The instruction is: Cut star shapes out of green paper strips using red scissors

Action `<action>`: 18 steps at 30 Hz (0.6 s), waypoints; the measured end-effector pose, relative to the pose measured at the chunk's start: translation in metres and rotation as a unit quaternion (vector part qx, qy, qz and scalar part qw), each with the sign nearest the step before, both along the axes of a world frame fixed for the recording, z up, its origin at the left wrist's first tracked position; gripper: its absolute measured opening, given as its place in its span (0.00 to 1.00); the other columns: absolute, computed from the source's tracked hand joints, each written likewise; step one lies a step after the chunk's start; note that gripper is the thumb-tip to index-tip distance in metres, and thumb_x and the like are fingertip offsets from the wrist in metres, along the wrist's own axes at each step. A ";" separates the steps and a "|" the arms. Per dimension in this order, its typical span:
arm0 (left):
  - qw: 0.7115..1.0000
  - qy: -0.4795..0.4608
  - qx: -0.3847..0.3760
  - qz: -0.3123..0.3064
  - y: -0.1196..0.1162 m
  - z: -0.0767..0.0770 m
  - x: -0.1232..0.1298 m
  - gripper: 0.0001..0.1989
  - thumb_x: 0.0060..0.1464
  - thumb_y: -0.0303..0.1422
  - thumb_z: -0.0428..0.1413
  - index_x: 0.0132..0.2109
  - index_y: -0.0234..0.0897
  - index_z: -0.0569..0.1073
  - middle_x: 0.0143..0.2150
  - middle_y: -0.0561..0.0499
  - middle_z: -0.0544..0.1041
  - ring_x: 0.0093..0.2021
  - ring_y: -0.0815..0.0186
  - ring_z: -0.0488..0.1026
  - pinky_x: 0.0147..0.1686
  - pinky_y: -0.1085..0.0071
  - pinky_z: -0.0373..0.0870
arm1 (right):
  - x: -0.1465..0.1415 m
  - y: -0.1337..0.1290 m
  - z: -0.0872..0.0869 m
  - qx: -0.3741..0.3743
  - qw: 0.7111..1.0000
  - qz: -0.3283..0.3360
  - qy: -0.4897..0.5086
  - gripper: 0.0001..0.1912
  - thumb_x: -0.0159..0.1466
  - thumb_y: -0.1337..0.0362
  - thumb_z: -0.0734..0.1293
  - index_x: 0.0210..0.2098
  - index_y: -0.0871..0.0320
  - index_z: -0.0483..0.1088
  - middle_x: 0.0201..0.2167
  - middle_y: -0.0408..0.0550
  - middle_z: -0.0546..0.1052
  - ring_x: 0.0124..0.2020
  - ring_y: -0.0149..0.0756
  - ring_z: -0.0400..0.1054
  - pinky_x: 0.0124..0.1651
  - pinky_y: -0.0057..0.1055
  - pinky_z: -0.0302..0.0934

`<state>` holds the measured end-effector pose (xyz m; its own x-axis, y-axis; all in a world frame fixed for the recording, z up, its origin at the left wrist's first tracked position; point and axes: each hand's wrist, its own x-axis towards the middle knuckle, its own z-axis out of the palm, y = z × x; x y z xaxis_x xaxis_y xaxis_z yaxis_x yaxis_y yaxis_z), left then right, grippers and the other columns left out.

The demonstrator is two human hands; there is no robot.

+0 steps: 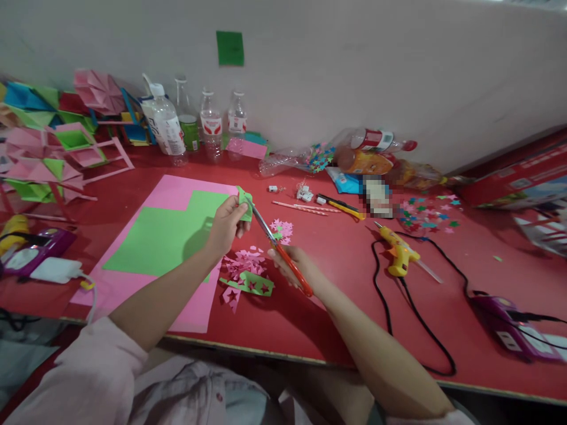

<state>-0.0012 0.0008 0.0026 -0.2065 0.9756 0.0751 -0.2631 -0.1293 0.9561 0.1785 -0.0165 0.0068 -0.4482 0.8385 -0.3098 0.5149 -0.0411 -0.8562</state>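
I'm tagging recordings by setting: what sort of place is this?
Probably an indoor paper-craft workspace: red-handled scissors in the right hand, a yellow glue gun, and folded-paper models at the left.

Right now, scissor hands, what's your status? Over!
Left hand pinching small green paper. Right hand gripping scissors, blades at that paper. Pink scraps below, apparently not blocking.

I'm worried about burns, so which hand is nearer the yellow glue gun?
Right. Your right hand, gripping the scissors, is left of the glue gun, apart from it; your left hand, holding green paper, is farther left.
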 end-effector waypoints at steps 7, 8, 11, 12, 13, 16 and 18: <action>1.000 -0.010 0.000 -0.014 0.001 -0.002 -0.002 0.11 0.52 0.38 0.55 0.28 0.38 0.63 0.14 0.59 0.67 0.10 0.78 0.57 0.10 0.79 0.50 | 0.001 0.001 0.002 -0.026 1.000 -0.013 0.011 0.24 0.55 0.42 0.64 0.22 0.56 0.57 0.10 0.34 0.56 0.10 0.24 0.50 0.15 0.25 0.48; 1.000 -0.011 0.002 -0.022 0.002 -0.003 -0.004 0.11 0.52 0.39 0.55 0.28 0.38 0.64 0.15 0.58 0.68 0.11 0.77 0.59 0.11 0.79 0.52 | 0.001 0.002 0.001 -0.035 0.999 -0.012 0.017 0.24 0.56 0.42 0.64 0.22 0.56 0.57 0.10 0.34 0.56 0.10 0.24 0.50 0.14 0.24 0.48; 0.999 -0.012 0.021 -0.028 0.006 -0.004 -0.008 0.13 0.52 0.41 0.55 0.27 0.37 0.65 0.17 0.56 0.68 0.15 0.74 0.65 0.15 0.77 0.60 | 0.003 0.005 0.001 -0.061 0.997 -0.007 0.041 0.24 0.56 0.42 0.64 0.22 0.56 0.57 0.09 0.33 0.56 0.08 0.23 0.49 0.12 0.24 0.48; 0.999 -0.010 0.032 -0.018 0.007 -0.004 -0.009 0.13 0.52 0.40 0.55 0.27 0.37 0.65 0.18 0.56 0.68 0.17 0.74 0.65 0.17 0.77 0.62 | 0.003 0.006 0.000 -0.066 0.997 -0.005 0.045 0.24 0.55 0.43 0.65 0.22 0.56 0.58 0.09 0.33 0.56 0.08 0.23 0.49 0.12 0.23 0.48; 0.999 -0.007 0.042 -0.004 0.008 -0.003 -0.010 0.12 0.52 0.39 0.56 0.26 0.36 0.66 0.18 0.56 0.67 0.18 0.75 0.65 0.19 0.77 0.63 | 0.004 0.006 0.000 -0.069 0.997 -0.005 0.046 0.24 0.54 0.43 0.66 0.22 0.56 0.58 0.09 0.33 0.56 0.08 0.22 0.49 0.12 0.23 0.48; 0.998 0.000 0.057 0.037 0.009 -0.003 -0.011 0.09 0.50 0.32 0.57 0.26 0.36 0.66 0.18 0.58 0.65 0.19 0.77 0.62 0.21 0.79 0.62 | 0.004 0.008 -0.001 -0.073 0.996 -0.010 0.040 0.24 0.54 0.43 0.67 0.22 0.57 0.59 0.09 0.32 0.57 0.08 0.22 0.50 0.12 0.23 0.48; 0.998 -0.004 0.051 0.041 0.009 -0.002 -0.011 0.09 0.50 0.30 0.56 0.25 0.36 0.65 0.18 0.58 0.64 0.19 0.78 0.61 0.21 0.79 0.60 | 0.005 0.009 -0.003 -0.077 0.996 -0.004 0.044 0.24 0.55 0.42 0.66 0.23 0.57 0.60 0.08 0.32 0.57 0.07 0.22 0.50 0.12 0.23 0.49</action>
